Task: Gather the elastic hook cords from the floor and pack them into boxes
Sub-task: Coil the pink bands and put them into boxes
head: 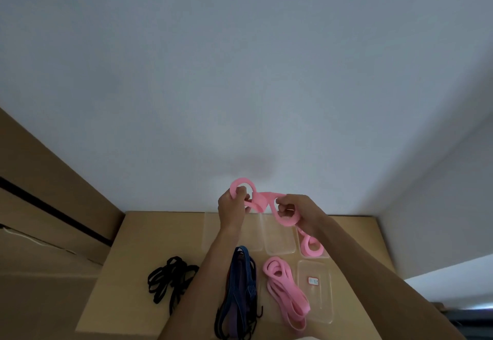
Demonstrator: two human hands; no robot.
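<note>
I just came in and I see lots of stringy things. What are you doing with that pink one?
A person is holding a pink cord up in the air, the left hand gripping one loop and the right hand gripping the other. Below, on a cardboard surface, lie a black cord bundle, a blue cord bundle and more pink cords. Clear plastic boxes sit there too; one near the right arm already holds a coiled pink cord.

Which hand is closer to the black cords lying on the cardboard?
Left. The left hand grips the pink cord up above and right of the black cords. The right hand holds the cord's other end, farther right.
</note>
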